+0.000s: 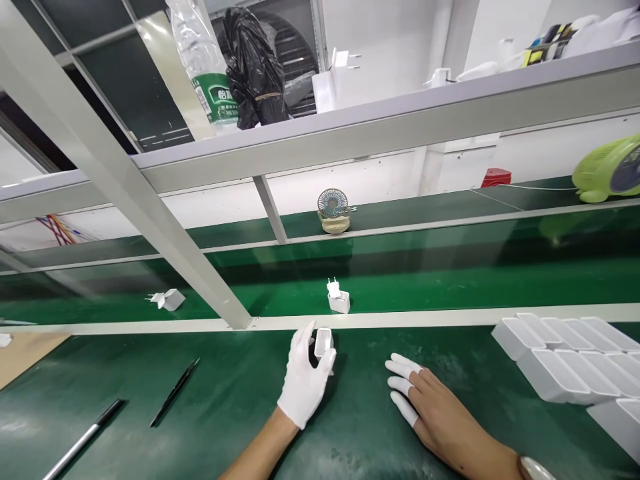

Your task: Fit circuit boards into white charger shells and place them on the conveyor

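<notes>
Left hand (pixel 305 380), white glove, has a white charger (pixel 323 342) pinched between thumb and forefinger, fingers closed narrow on it, just above the green mat (pixel 240 413) near the rail (pixel 400 319). Charger sits at the fingertips, upright as far as I can tell; prongs not visible from here. Right hand (pixel 440 417) is bare except white finger cots (pixel 403 383) on three fingers, lying flat on the mat, fingers loosely together, holding nothing, off to the right of the left hand and apart from it. Just past the left fingertips, across the rail, a second charger (pixel 339 298) stands on the belt (pixel 450 273) with prongs up. Further left of the fingers on the belt, a third charger (pixel 167 299) lies on its side. Right of the right hand's fingertips, a stack of white trays (pixel 565 360), near but not touching. Left of the left hand on the mat: black tweezers (pixel 175 392), then a pen (pixel 85 437) further out. Well beyond the fingers, a small desk fan (pixel 333 210) on the far ledge; green fan (pixel 607 167) at far right. Overhead shelf (pixel 400 117) carries a water bottle (pixel 203 63) and a black bag (pixel 255 67).
</notes>
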`<act>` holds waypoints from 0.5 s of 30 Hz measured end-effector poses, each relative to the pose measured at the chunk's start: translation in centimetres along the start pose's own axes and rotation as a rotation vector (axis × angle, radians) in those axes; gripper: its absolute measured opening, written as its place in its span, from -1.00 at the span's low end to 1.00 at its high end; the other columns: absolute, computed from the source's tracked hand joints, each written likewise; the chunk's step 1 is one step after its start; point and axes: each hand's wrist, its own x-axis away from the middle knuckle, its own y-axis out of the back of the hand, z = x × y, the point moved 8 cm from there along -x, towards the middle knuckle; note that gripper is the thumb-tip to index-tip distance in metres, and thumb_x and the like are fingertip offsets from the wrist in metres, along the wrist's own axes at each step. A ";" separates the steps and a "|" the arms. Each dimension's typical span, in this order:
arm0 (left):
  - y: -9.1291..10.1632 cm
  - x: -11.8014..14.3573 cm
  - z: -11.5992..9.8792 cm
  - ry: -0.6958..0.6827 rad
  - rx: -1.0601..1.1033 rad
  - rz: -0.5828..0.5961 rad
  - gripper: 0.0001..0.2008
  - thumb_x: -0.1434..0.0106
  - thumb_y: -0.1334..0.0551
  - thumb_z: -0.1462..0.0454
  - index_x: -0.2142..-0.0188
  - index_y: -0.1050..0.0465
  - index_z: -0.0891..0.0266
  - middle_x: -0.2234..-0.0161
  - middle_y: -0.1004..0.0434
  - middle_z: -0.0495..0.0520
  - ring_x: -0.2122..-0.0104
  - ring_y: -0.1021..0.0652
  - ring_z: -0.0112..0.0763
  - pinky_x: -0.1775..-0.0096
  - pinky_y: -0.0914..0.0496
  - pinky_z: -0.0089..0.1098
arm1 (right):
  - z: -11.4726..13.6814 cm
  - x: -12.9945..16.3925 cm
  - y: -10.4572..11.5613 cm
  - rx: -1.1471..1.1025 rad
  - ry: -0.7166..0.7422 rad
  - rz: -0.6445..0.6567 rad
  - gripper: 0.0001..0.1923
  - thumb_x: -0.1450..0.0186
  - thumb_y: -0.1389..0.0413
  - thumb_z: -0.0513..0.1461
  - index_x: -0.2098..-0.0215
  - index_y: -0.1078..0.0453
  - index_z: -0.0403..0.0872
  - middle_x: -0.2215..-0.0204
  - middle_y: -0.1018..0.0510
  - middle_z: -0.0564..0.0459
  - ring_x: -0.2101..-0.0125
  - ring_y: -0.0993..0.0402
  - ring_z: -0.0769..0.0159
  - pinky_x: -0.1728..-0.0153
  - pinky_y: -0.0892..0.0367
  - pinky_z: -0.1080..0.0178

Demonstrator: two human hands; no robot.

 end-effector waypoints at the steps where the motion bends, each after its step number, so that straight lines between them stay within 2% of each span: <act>1: 0.5 0.3 -0.9 -0.076 -0.036 -0.051 -0.46 -0.27 -0.20 0.23 -0.22 -0.17 0.17 -0.21 -0.27 0.27 -0.20 -0.36 -0.01 -0.18 -0.31 0.06 | 0.0 0.0 -0.1 -0.003 0.000 0.002 -0.72 -0.42 0.02 -0.34 -0.06 -0.38 -0.09 -0.09 -0.49 -0.19 -0.19 -0.36 -0.01 -0.06 -0.46 -0.03; 3: 0.9 1.5 -3.3 -0.301 -0.081 -0.083 -0.43 -0.19 -0.27 0.29 -0.18 -0.20 0.10 -0.12 -0.34 0.23 -0.16 -0.39 -0.01 -0.17 -0.30 0.06 | -0.1 0.1 -0.2 -0.008 0.000 0.013 -0.70 -0.42 0.02 -0.35 -0.06 -0.38 -0.09 -0.09 -0.49 -0.19 -0.18 -0.37 -0.01 -0.05 -0.47 -0.05; 4: 0.6 2.3 -4.6 -0.415 -0.078 -0.044 -0.43 -0.18 -0.28 0.31 -0.17 -0.21 0.07 -0.07 -0.39 0.20 -0.12 -0.42 -0.04 -0.15 -0.32 0.03 | -0.2 0.1 -0.2 -0.010 -0.001 0.017 -0.70 -0.41 0.03 -0.35 -0.07 -0.38 -0.08 -0.08 -0.50 -0.18 -0.17 -0.39 -0.01 -0.04 -0.47 -0.05; 6: -0.6 4.1 -6.7 -0.583 -0.031 0.109 -0.47 -0.20 -0.29 0.31 -0.14 -0.22 0.03 0.01 -0.46 0.16 -0.01 -0.49 -0.12 -0.08 -0.38 -0.05 | -0.1 0.1 0.0 -0.012 0.004 0.010 -0.69 -0.42 0.03 -0.34 -0.08 -0.38 -0.08 -0.06 -0.51 -0.18 -0.14 -0.41 0.01 -0.04 -0.48 -0.07; 9: -3.0 6.3 -8.8 -0.677 0.003 0.363 -0.62 -0.25 -0.25 0.24 -0.06 -0.30 0.09 0.12 -0.54 0.15 0.16 -0.56 -0.18 0.08 -0.44 -0.16 | 0.6 0.0 0.5 -0.011 0.051 -0.005 -0.66 -0.41 0.00 -0.33 -0.13 -0.36 -0.09 -0.07 -0.51 -0.18 -0.15 -0.41 0.05 -0.12 -0.42 -0.08; 11: -4.5 7.1 -9.7 -0.702 -0.030 0.491 -0.73 -0.27 -0.23 0.19 0.04 -0.38 0.12 0.22 -0.57 0.13 0.26 -0.57 -0.21 0.18 -0.44 -0.22 | 1.6 0.0 0.8 -0.026 0.121 0.015 -0.62 -0.39 -0.03 -0.33 -0.17 -0.34 -0.09 -0.10 -0.49 -0.16 -0.18 -0.37 0.06 -0.20 -0.34 -0.08; 13: -5.6 7.6 -10.1 -0.717 -0.077 0.580 -0.81 -0.29 -0.22 0.16 0.13 -0.43 0.12 0.30 -0.57 0.08 0.33 -0.57 -0.26 0.25 -0.42 -0.29 | 2.6 0.1 1.0 -0.057 0.188 0.040 -0.59 -0.37 -0.05 -0.34 -0.18 -0.34 -0.09 -0.12 -0.49 -0.14 -0.20 -0.35 0.07 -0.25 -0.29 -0.08; 15: -6.4 7.9 -10.1 -0.732 -0.130 0.618 -0.83 -0.30 -0.21 0.12 0.21 -0.47 0.12 0.37 -0.56 0.05 0.39 -0.56 -0.28 0.31 -0.39 -0.32 | 3.3 0.2 1.1 -0.084 0.225 0.052 -0.58 -0.34 -0.05 -0.35 -0.17 -0.36 -0.09 -0.11 -0.50 -0.13 -0.18 -0.37 0.07 -0.27 -0.25 -0.08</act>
